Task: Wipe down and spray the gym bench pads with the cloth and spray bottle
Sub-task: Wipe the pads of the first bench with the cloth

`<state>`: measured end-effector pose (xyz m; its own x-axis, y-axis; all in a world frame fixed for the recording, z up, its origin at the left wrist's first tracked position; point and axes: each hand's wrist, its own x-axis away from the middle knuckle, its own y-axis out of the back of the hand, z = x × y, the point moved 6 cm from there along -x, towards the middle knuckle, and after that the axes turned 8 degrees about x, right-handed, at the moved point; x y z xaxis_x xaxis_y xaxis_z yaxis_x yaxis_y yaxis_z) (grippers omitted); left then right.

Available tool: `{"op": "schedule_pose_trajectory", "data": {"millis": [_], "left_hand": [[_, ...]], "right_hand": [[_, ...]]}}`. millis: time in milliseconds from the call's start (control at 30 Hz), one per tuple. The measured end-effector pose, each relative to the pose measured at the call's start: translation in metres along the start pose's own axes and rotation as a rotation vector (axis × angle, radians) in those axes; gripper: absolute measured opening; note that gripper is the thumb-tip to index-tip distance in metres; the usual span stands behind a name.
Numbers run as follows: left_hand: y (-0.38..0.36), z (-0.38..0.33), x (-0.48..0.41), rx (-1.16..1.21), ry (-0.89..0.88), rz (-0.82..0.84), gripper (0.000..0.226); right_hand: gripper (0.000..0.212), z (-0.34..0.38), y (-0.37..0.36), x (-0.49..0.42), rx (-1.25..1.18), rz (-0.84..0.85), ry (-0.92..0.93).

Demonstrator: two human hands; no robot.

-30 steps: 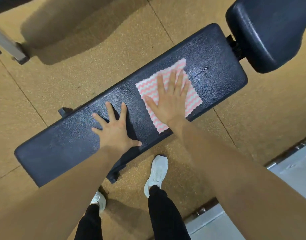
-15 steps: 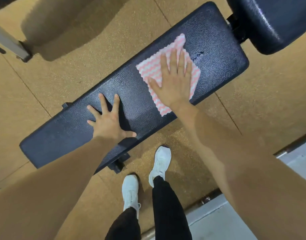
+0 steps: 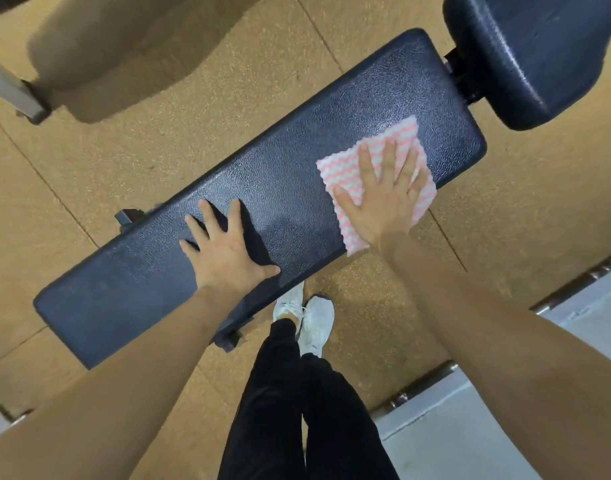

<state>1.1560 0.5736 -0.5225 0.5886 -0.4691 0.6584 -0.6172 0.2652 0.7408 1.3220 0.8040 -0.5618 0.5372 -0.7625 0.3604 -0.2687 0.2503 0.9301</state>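
Fingers [image 3: 366, 162] lie straight, slightly spread, on both hands. On the long bench pad [image 3: 290, 161] (dark pebbled vinyl) the left hand [image 3: 227, 254] presses bare padding; the right hand [image 3: 383, 202] flattens the pink-striped cloth [image 3: 335, 171] near the pad's right end.

Floor [image 3: 193, 140]: tan speckled tiles with dark seams running diagonally. 1 grey metal post [image 3: 9, 90] stands at the upper left of the frame, with a broad shadow [image 3: 124, 46] beside it. At lower right, a metal threshold strip [image 3: 414, 388] borders a pale grey surface [image 3: 453, 445].
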Motion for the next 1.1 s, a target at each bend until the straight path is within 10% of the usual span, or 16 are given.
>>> {"op": "schedule_pose_trajectory", "data": {"millis": [267,1100], "left_hand": [[0.012,-0.084,-0.035,-0.081,-0.254,-0.014,0.143],[0.009,-0.12,-0.033,0.049,-0.061,0.034,0.138]], "right_hand": [[0.087,0.034,0.047,-0.106,0.007,-0.081,0.075],[0.092,-0.084,0.004,-0.037,-0.054,0.001,-0.022]]}}
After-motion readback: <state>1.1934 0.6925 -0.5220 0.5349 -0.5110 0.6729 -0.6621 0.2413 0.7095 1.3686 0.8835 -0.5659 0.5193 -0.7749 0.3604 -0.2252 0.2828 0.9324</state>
